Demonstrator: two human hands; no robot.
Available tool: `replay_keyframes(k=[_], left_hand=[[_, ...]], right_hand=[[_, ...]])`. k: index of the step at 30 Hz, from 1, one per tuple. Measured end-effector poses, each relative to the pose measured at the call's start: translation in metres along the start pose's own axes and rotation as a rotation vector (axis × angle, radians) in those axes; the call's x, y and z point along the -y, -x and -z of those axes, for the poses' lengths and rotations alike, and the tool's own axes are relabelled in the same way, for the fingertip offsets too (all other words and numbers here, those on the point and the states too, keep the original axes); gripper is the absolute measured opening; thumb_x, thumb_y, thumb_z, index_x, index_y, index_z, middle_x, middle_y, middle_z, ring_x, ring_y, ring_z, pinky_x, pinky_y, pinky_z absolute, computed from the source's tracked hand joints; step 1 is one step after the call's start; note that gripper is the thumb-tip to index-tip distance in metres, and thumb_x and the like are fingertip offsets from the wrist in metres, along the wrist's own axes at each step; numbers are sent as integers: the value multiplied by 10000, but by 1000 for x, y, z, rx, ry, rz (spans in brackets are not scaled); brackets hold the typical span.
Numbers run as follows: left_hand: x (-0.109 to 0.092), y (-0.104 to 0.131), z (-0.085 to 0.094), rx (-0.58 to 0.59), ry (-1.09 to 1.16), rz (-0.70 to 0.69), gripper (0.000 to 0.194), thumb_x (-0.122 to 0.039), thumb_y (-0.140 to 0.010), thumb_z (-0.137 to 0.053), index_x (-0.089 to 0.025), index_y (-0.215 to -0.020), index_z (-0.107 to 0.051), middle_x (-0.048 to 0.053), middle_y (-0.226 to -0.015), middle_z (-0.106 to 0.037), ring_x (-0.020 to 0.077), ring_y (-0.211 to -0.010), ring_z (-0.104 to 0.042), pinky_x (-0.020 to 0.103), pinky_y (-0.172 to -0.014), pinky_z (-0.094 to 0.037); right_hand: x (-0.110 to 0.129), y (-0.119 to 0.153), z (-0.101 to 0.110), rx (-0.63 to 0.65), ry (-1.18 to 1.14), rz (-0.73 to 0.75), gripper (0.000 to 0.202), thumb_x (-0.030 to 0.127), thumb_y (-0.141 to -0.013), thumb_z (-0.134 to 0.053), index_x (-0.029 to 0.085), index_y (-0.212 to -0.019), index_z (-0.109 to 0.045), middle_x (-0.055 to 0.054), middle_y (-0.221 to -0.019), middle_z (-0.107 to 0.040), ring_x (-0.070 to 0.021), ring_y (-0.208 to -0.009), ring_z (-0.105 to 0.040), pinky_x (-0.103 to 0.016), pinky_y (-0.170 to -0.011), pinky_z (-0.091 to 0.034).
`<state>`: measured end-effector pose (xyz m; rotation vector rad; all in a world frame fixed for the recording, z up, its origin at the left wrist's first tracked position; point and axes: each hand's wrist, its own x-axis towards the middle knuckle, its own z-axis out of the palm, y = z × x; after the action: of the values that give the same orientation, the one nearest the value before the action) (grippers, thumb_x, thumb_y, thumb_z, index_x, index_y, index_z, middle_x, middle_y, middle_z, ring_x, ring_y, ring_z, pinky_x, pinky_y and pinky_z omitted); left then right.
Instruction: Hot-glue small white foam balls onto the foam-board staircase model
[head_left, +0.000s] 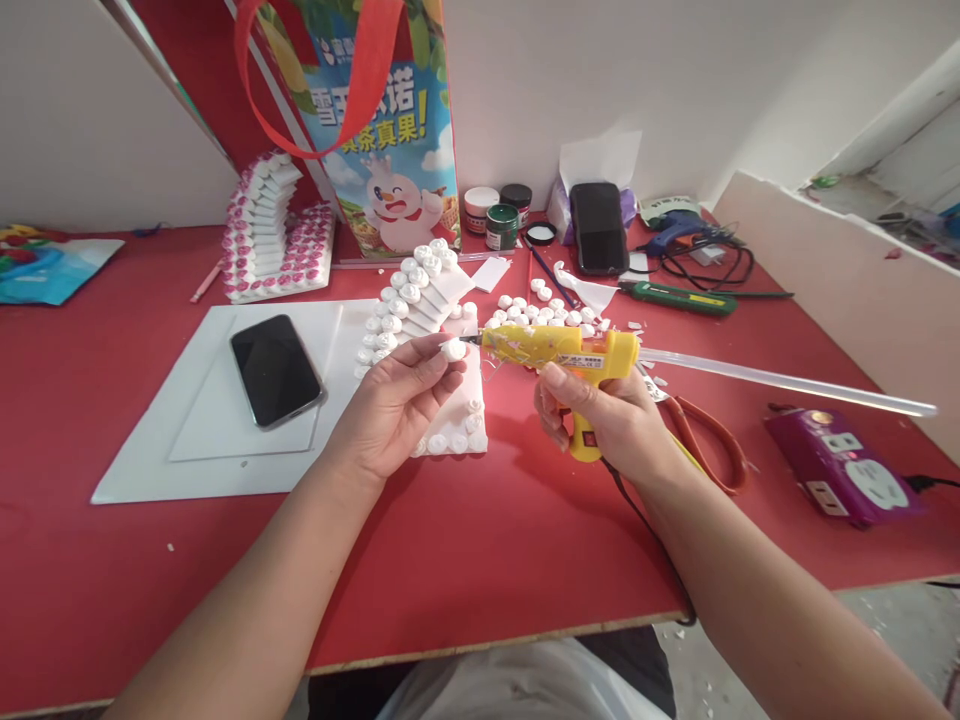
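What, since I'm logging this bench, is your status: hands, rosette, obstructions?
Left hand pinching white rosette. Right hand gripping yellow glue gun, nozzle close to rosette. Nothing seen between them. White rosette-edged base partly hidden behind left hand.

The left hand [409, 390] pinches a white rosette [453, 349] against the nozzle of a yellow hot-glue gun [555, 349] gripped by the right hand [600, 410].

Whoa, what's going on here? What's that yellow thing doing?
A person holds a small white rosette in the left hand and a yellow glue gun in the right hand. The gun's nozzle is right up by the rosette; whether they touch is hard to tell. A clear glue stick pokes out the back. By the left hand is a white piece with rosettes on it, and more loose rosettes lie behind the gun.
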<state>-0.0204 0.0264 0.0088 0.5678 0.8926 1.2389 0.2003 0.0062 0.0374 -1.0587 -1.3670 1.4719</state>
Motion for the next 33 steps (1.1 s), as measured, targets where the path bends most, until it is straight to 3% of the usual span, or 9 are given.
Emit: replay_keyframes(k=[11, 33], left_hand=[[0, 0, 1, -5, 18, 10, 219, -76, -768, -858, -162, -964, -815, 23, -912, -783, 100, -844, -739, 202, -882, -603], [-4, 0, -6, -57, 95, 54, 190, 24, -837, -736, -132, -917, -810, 10, -822, -782, 84, -774, -756, 150, -800, -620]], right_hand=[[-2, 0, -2, -17, -121, -7, 468, 524, -891, -799, 193, -667, -556, 61, -527, -462, -85, -397, -469, -249, -408, -365], [-1, 0, -2, 17, -61, 16, 543, 537, -884, -799, 185, -597, -503, 64, -527, -441, -73, -378, -481, -219, -387, -364]])
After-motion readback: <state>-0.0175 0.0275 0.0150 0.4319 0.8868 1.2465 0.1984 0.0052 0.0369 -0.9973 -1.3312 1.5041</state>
